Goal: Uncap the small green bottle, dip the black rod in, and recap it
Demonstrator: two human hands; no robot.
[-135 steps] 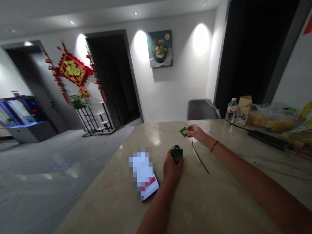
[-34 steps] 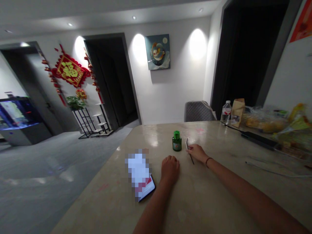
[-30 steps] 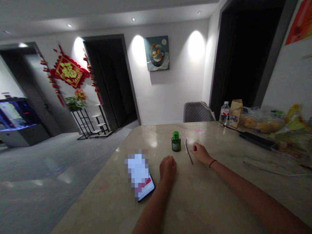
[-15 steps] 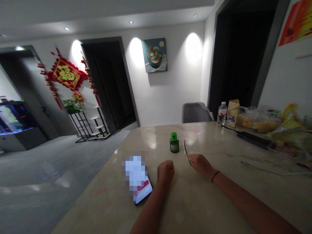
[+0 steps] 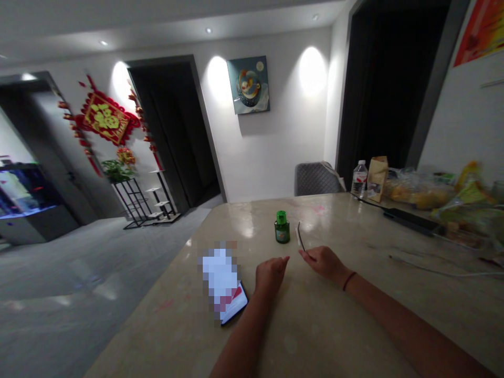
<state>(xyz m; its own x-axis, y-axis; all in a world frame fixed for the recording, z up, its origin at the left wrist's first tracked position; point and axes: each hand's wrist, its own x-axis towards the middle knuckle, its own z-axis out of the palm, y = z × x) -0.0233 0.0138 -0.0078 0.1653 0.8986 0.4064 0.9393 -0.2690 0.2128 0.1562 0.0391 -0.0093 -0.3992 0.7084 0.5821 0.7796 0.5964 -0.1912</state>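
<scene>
My right hand (image 5: 323, 261) pinches the lower end of a thin dark stick (image 5: 300, 234), which leans up and away from me over the table with a slight bend near its tip. My left hand (image 5: 270, 274) rests on the table, curled into a fist, one fingertip poking out toward the right hand; I see nothing in it. Just beyond the two hands stands a small green glass bottle (image 5: 282, 234) with a bright green cap, upright and touched by neither hand. Beside my left forearm lies a phone (image 5: 235, 307), its lit screen mostly blurred out.
On the table's (image 5: 189, 325) right side lie a black power strip (image 5: 411, 221), a white cable (image 5: 437, 273) and plastic bags of food (image 5: 421, 195). A water bottle (image 5: 359, 177) and a paper bag (image 5: 377, 178) stand behind. A grey chair (image 5: 318, 178) is at the far edge.
One finger of my left hand now pokes out to the right from the fist. My right hand has shifted slightly left and up along the stick, whose lower end no longer shows below the fingers.
</scene>
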